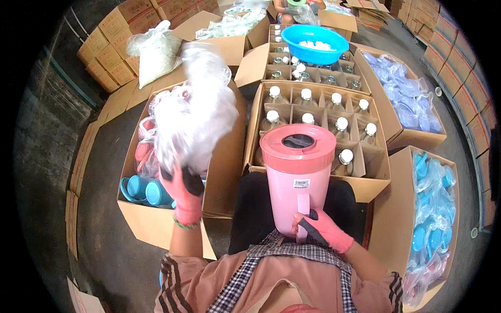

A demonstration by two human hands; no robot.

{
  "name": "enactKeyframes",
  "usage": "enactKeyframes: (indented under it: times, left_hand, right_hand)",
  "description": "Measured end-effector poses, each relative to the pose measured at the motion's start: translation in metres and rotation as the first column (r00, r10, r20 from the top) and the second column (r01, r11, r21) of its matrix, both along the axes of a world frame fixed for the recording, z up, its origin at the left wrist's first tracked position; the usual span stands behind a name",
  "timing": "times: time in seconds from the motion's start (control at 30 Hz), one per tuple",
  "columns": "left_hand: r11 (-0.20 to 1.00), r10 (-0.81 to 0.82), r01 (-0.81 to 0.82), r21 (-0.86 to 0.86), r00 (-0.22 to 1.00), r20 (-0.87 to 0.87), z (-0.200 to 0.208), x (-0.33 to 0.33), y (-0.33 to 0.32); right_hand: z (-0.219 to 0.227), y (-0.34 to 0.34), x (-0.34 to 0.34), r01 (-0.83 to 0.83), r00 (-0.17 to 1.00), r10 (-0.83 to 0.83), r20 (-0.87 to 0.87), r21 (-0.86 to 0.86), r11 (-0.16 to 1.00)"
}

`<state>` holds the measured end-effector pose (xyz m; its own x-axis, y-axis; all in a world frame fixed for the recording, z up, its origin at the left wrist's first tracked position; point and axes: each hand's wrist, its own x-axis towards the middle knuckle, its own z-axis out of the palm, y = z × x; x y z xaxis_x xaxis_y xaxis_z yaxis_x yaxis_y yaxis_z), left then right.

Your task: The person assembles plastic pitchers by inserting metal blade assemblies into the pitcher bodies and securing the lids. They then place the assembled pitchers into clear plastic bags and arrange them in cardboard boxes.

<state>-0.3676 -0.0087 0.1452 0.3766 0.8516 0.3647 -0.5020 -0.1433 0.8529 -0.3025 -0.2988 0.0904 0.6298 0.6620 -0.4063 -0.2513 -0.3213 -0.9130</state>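
Note:
In my lap stands a pink plastic pitcher [284,195] with a darker pink lid [271,154] that has a dark round centre. My right hand [327,229], in a pink and black glove, is closed round the pitcher's handle [302,206]. My left hand [182,192], gloved alike, is raised at the left and closed on a crumpled clear plastic bag [198,120], which is smeared by motion. That bag hangs over an open carton [151,221] containing blue plastic cups [158,193] and pink bagged pieces.
Ahead, a divided carton [365,186] holds glass bottles with white caps [341,124]. Behind it, a blue basin [315,53] of white caps rests on another bottle carton. Cartons of blue bagged items [433,240] and purple-blue bagged items [404,94] stand right. Someone sits at the far end.

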Motion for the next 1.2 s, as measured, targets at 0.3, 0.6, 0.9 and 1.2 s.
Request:
enactKeyframes:
  times: [0.3,0.6,0.9,1.2]
  left_hand:
    - [0.146,-0.357,0.200,0.969,0.924,-0.137,-0.046,-0.043,-0.075]
    - [0.965,-0.184,0.249,0.087,0.871,-0.456,-0.034,-0.012,0.001]
    - [0.713,-0.333,0.523,0.468,0.839,-0.431,0.045,0.067,-0.096]
    - [0.933,-0.305,0.337,0.131,0.928,-0.211,0.030,0.146,-0.068]
  right_hand:
    - [0.115,0.021,0.047,0.166,0.977,-0.053,-0.205,0.586,0.793]
    - [0.058,0.038,0.086,0.371,-0.469,-0.100,0.878,0.298,0.879]
    - [0.118,0.045,0.040,-0.177,0.632,-0.274,0.725,0.479,0.860]
    - [0.122,0.008,0.088,0.497,0.857,-0.084,-0.509,0.773,0.393]
